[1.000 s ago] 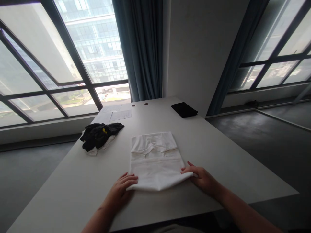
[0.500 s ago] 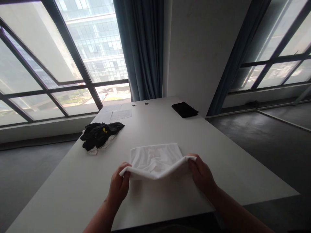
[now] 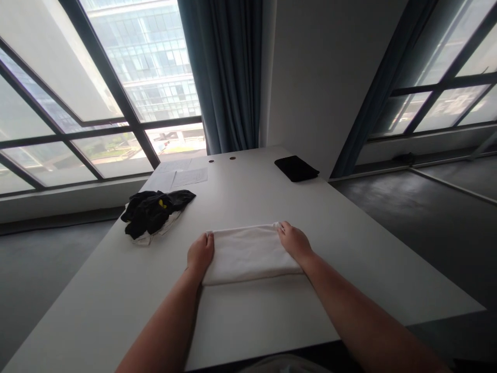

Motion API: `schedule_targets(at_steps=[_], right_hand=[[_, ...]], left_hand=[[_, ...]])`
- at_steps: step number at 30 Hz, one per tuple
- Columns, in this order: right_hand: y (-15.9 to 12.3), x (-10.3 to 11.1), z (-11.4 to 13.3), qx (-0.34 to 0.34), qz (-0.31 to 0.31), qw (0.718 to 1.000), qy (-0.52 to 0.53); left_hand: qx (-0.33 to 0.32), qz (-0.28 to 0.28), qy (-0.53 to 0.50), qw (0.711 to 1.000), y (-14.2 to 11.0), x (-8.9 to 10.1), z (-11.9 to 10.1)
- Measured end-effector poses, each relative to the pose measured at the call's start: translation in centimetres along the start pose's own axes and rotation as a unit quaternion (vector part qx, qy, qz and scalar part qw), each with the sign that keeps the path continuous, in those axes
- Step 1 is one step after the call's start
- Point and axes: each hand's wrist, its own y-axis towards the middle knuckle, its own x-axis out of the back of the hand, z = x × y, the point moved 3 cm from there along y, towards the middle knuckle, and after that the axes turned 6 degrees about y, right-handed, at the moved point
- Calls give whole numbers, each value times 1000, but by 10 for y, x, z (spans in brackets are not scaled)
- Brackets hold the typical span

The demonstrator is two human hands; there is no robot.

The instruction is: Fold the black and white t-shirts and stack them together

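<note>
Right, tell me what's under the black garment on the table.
White fabric sticks out beneath the black garment along its near edge, resting on the white table. Most of that fabric is covered, so its shape cannot be seen.

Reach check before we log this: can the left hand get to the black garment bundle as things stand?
Probably yes. The left hand rests on the folded white cloth, and the black garment bundle lies nearby to its left, with nothing visible between them.
</note>
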Motion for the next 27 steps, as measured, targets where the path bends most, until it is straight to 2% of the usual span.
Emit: schedule_targets(at_steps=[4,7,10,12,14,17,20,22,23,25,27], right_hand=[[-1,0,-1,-23,20,999,-21],[2,0,-2,-36,24,999,-15],[5,-1,-4,-37,27,999,-10],[5,1,-7,-42,32,999,-12],[3,5,-6,-48,29,998,-18],[-4,17,13,-3,-9,999,-47],[-15,19,55,109,-29,992,-63],[-22,8,85,185,-8,981,-48],[-25,1,96,198,7,979,-41],[-26,-17,104,190,48,980,-34],[-24,-33,98,173,76,982,-33]], left_hand=[[-13,-22,3,1000,4,-3,6],[-68,-54,-42,995,12,-4,10],[-105,-25,-84,991,22,-6,15],[-94,5,-93,991,27,-7,18],[-74,8,-91,993,28,-4,17],[-88,-21,-32,995,23,7,-1],[-185,-33,52,981,10,9,-41],[-239,21,83,967,2,0,-67],[-250,51,93,962,-2,-7,-76],[-254,85,99,958,-5,-20,-83],[-255,87,87,959,-3,-27,-78]])
